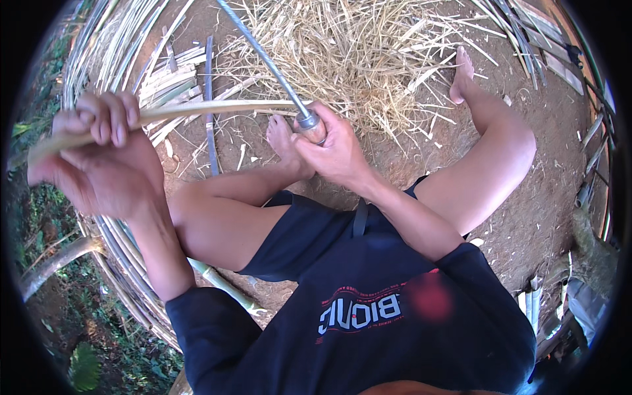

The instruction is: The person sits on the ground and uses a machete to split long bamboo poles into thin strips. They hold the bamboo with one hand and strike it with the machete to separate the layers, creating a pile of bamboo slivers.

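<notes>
My left hand (pixel 122 174) is raised at the left, its fingers wrapped round a long pale bamboo strip (pixel 210 107); the thumb side is slightly blurred. From there the strip runs right and meets the base of a knife's blade. My right hand (pixel 342 151) grips that knife (pixel 270 62) by its short wooden handle with a metal collar. The long, narrow blade points up and left, seen nearly edge-on. The strip's right end lies by my right index finger, and whether it touches the finger I cannot tell.
A heap of pale shavings (pixel 342 52) covers the ground beyond my feet. Cut bamboo pieces (pixel 174 85) and a dark flat slat (pixel 210 131) lie left of it. Long strips (pixel 125 33) curve along the far left. A green bamboo pole (pixel 227 286) lies beside my left thigh.
</notes>
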`<control>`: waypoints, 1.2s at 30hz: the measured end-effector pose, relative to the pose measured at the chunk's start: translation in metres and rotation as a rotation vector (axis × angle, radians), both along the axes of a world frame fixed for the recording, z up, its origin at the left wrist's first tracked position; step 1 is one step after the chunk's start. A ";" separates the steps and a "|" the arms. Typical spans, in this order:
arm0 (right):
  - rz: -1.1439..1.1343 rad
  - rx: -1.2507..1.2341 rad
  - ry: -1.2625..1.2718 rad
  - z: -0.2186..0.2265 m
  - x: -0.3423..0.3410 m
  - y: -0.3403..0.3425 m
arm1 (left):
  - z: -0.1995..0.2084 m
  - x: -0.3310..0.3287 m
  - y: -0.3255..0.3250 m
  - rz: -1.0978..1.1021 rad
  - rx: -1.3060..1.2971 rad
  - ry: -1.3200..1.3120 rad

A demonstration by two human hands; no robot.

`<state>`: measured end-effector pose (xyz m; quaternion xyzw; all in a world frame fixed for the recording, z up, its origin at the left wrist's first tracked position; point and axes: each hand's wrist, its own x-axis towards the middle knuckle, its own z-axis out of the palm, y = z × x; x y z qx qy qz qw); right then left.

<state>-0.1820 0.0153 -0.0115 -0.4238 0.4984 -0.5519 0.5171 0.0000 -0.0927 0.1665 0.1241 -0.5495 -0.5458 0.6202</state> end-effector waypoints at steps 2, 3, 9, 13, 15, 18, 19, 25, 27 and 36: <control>0.066 -0.012 0.035 0.004 0.006 0.001 | -0.001 -0.004 0.018 0.094 -0.010 -0.050; 0.119 -0.034 0.085 0.010 0.006 0.005 | -0.002 -0.004 0.027 0.068 -0.055 -0.085; 0.155 -0.015 0.292 -0.026 0.005 0.024 | 0.000 -0.015 0.064 0.214 -0.063 -0.110; 0.189 0.100 0.324 -0.043 0.008 0.019 | -0.003 0.008 0.059 0.269 -0.074 -0.185; 0.209 0.065 0.353 -0.022 0.004 0.027 | -0.005 -0.005 0.070 0.514 -0.008 -0.140; 0.116 -0.124 0.333 -0.020 0.013 0.025 | 0.000 0.001 0.070 0.189 -0.119 -0.242; 0.156 -0.087 0.357 -0.020 0.008 0.022 | -0.002 0.000 0.072 0.198 -0.078 -0.235; 0.260 0.136 0.385 -0.023 -0.002 0.015 | -0.001 -0.007 0.079 0.223 -0.081 -0.182; 0.218 -0.006 0.389 -0.018 0.000 0.013 | 0.001 -0.007 0.077 0.194 -0.112 -0.210; 0.277 0.151 0.428 -0.019 -0.006 0.007 | -0.004 -0.014 0.078 0.314 -0.143 -0.195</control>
